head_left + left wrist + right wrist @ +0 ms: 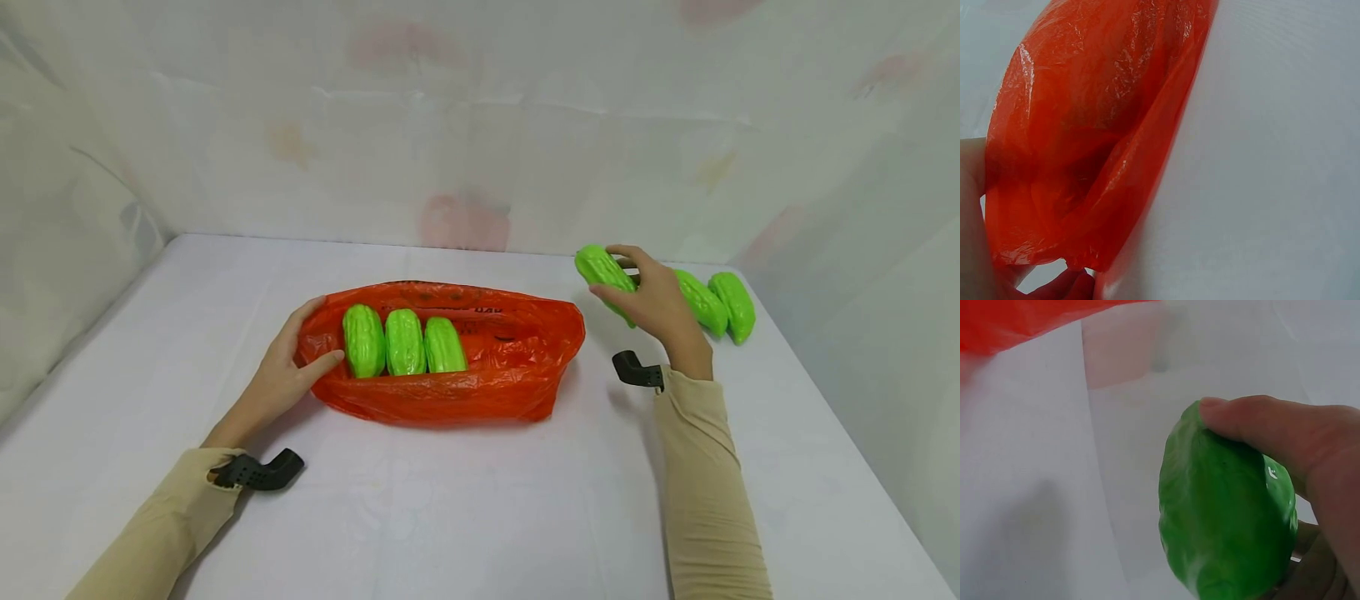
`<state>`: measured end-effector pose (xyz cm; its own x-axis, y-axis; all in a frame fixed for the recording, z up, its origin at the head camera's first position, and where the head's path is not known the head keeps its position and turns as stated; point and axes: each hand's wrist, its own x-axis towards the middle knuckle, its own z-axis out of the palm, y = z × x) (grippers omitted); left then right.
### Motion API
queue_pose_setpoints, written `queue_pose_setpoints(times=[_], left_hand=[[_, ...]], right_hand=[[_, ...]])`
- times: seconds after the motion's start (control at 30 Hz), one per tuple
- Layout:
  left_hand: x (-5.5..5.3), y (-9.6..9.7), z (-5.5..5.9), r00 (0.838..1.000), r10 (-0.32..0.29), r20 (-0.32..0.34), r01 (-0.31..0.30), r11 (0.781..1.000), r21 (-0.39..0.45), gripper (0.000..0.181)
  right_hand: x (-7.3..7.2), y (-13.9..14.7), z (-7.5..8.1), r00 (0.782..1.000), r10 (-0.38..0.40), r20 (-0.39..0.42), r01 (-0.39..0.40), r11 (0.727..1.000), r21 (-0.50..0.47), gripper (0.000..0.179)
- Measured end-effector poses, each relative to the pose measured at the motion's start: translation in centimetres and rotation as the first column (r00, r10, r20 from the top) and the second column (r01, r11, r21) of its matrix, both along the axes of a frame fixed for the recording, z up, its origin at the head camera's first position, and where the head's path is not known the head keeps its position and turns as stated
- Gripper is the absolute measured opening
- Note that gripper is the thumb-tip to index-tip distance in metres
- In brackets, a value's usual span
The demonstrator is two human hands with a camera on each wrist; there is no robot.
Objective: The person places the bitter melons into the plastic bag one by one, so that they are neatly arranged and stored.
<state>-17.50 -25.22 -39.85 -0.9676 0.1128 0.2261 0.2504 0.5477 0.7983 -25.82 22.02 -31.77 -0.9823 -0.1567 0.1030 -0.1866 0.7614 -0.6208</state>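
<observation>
A red plastic bag (450,398) lies with its mouth spread open near the middle of the table. Three bright green, bumpy bitter melons (405,342) sit side by side in its left half. My left hand (279,375) grips the bag's left end, thumb over the near rim; the left wrist view shows the crinkled red plastic (1085,125) beside the fingers. To the right of the bag, my right hand (656,304) holds another bitter melon (600,267) between thumb and fingers, raised over the table. In the right wrist view the thumb presses on this melon (1222,506).
Two more bitter melons lie at the table's right back, one (702,302) partly behind my right hand and one (733,307) beside it. A pale sheet wall (480,125) rises behind the white table (450,508). Black wrist mounts (258,471) sit on both sleeves.
</observation>
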Motion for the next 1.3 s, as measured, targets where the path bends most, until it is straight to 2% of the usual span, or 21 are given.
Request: queue_pose_setpoints(times=[0.43, 1.07, 1.3], left_hand=[[0.0, 0.0, 0.1, 1.0, -0.008, 0.014, 0.008, 1.0, 0.008, 0.078], [-0.1, -0.1, 0.0, 1.0, -0.004, 0.028, 0.004, 1.0, 0.008, 0.079], [0.0, -0.1, 0.0, 1.0, 0.0, 0.026, 0.0, 1.0, -0.003, 0.079]], right_hand=[[0.5, -0.9, 1.0, 1.0, -0.001, -0.027, 0.0, 1.0, -0.011, 0.068], [1.7, -2.5, 2.5, 0.996, 0.048, -0.081, -0.05, 0.998, -0.023, 0.064], [2.2, -3.1, 3.0, 0.996, 0.055, -0.072, -0.057, 0.998, -0.028, 0.064]])
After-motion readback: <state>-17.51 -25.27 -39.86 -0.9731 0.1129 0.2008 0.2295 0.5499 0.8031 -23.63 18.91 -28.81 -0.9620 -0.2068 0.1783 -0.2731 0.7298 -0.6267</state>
